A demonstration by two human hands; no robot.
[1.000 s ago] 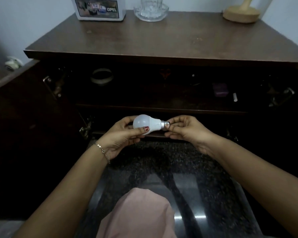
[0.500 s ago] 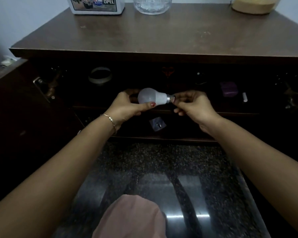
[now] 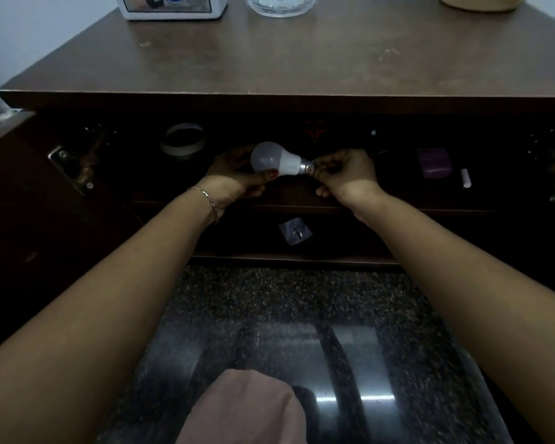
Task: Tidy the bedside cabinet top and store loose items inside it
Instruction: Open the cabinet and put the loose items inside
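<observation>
Glass-like white bulb (image 3: 271,159): lying sideways in the air at the mouth of the open cabinet, level with the upper shelf (image 3: 382,205), dome pointing left, metal cap pointing right.
Left hand (image 3: 234,177): cupping the dome from beneath and behind, thumb pressing on its lower front.
Right hand (image 3: 345,171): fingertips pinching the metal cap; remaining fingers curling under.
Cabinet top (image 3: 302,59): carrying a white box (image 3: 173,6), a glass vessel (image 3: 279,4) and a tan base (image 3: 481,1) along the far edge.
Risk, drop: the dome is looking smooth and rounded; loosening either grip before it is resting on the shelf is likely letting it fall to the polished stone floor (image 3: 302,315).
Risk, rolling: a bulb laid on its side is tending to roll toward the shelf lip.
Risk, collision: a tape roll (image 3: 182,143), a purple item (image 3: 434,162) and a small white cylinder (image 3: 466,177) are occupying the shelf; the interior is dark, making clearances hard to judge.
</observation>
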